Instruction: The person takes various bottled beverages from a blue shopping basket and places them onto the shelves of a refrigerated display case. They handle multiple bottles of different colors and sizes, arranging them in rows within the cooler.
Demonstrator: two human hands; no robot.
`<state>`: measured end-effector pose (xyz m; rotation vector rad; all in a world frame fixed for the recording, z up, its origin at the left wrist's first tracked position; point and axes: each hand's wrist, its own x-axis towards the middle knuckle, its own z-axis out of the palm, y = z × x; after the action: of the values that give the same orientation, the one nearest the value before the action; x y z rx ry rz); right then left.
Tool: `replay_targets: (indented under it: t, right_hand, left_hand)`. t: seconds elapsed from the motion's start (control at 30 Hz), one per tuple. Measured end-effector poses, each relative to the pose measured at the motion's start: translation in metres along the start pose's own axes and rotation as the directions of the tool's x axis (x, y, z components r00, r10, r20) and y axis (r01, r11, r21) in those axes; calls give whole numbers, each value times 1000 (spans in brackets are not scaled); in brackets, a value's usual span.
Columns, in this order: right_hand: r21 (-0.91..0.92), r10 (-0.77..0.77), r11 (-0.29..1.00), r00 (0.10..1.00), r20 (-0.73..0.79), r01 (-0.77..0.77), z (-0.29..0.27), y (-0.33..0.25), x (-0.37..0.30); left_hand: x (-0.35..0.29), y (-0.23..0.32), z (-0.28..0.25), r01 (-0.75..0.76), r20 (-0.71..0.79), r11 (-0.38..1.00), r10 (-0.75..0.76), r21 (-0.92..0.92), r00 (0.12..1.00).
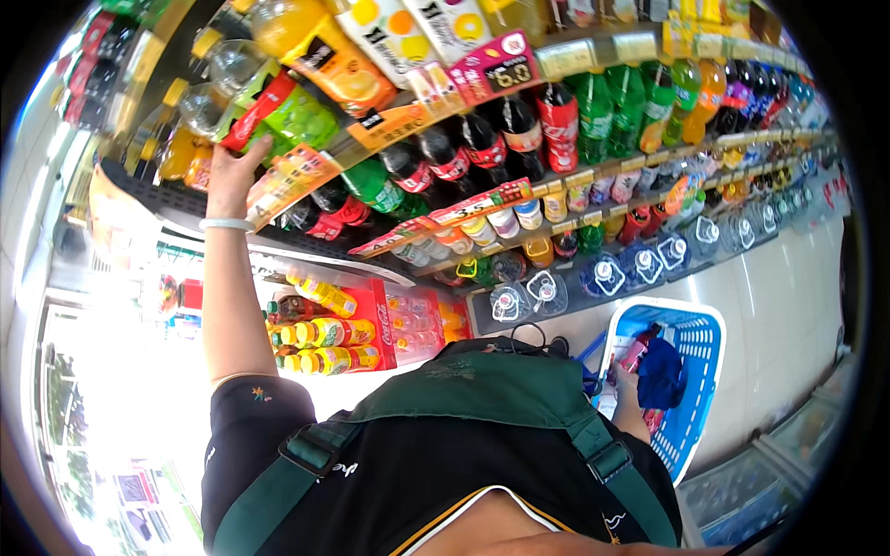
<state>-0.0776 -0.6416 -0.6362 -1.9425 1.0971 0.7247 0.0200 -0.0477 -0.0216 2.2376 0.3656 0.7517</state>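
Note:
My left hand reaches up to the upper shelf at the left. Its fingers and thumb close round the lower end of green-labelled bottles that a red band crosses. A large orange drink bottle leans just right of them. Down at the right, my right hand is inside a blue shopping basket. Against it lie a pink-red package and a dark blue cloth-like bundle. The fingers of this hand are mostly hidden, so its grip does not show.
Below the upper shelf stand rows of cola bottles and green soda bottles. Large water jugs line the bottom shelf. A red drinks display with yellow bottles stands left of my body. Glass-topped cases are at the lower right.

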Motion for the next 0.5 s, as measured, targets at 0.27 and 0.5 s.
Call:
replay_targets:
  t: [0.27, 0.5]
  right_hand:
    - [564, -125, 799, 859, 496, -209, -106, -56, -131]
    - [686, -361, 722, 798, 483, -89, -166, -74, -185]
  left_hand:
    - [-15, -29, -23, -43, -167, 984, 73, 174, 983]
    - [-31, -25, -6, -1, -283, 977, 63, 213, 957]
